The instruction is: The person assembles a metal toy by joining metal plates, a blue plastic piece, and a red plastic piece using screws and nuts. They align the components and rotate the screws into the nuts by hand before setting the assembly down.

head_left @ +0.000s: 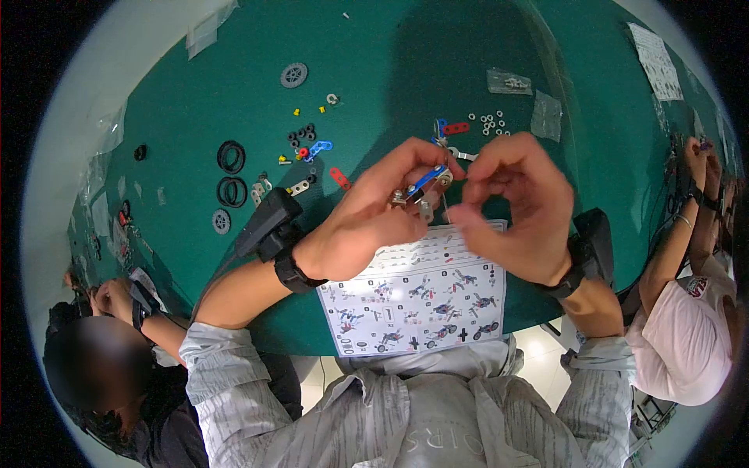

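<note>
My left hand (363, 214) grips a small model assembly (427, 181) made of a blue strip, silver metal pieces and screws. Close by on the right, my right hand (519, 207) has its fingers curled. Its thumb is beside a thin metal piece at the assembly's right side; whether the fingers pinch that piece is hard to make out. Just beyond the hands lie a silver wrench (463, 155), a red strip (456, 128) and a blue part (441, 125). A printed instruction sheet (413, 312) with step drawings lies below my hands.
On the green table (351, 47), black tyres (232, 157), grey wheels (293, 75), a blue bracket (319, 148) and a red strip (339, 178) lie left. Several nuts (488, 123) and plastic bags (509, 82) lie right. Other people (683, 327) work at both sides.
</note>
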A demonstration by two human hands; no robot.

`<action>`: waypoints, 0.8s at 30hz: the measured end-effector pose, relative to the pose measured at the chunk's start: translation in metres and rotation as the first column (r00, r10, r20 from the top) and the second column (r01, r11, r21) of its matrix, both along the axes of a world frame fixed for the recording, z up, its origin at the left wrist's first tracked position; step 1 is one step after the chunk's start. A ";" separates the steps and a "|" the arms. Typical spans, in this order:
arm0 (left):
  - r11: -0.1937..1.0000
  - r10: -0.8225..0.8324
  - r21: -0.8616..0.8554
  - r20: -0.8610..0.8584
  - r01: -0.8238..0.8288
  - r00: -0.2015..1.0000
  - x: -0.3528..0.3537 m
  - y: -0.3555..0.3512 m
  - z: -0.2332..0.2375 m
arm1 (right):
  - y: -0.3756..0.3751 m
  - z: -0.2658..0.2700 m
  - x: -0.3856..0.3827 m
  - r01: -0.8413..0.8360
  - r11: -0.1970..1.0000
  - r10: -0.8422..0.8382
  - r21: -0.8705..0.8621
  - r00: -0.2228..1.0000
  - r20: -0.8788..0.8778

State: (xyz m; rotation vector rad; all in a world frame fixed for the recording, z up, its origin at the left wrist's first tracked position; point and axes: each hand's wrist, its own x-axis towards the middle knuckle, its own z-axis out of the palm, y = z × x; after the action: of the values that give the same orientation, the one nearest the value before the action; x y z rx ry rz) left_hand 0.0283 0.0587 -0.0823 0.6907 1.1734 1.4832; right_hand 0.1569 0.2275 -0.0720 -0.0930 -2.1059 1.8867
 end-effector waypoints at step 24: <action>0.976 0.211 -0.016 -0.193 -0.218 0.958 -0.029 0.002 0.005 | 0.047 0.001 -0.010 0.162 0.986 -0.150 -0.047 0.968 0.201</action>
State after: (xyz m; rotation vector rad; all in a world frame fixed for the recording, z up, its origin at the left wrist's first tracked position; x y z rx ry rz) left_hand -0.0012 0.0609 -0.0773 0.7096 1.4569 1.5967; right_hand 0.1468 0.2746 -0.0710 -0.4642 -2.0920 1.9176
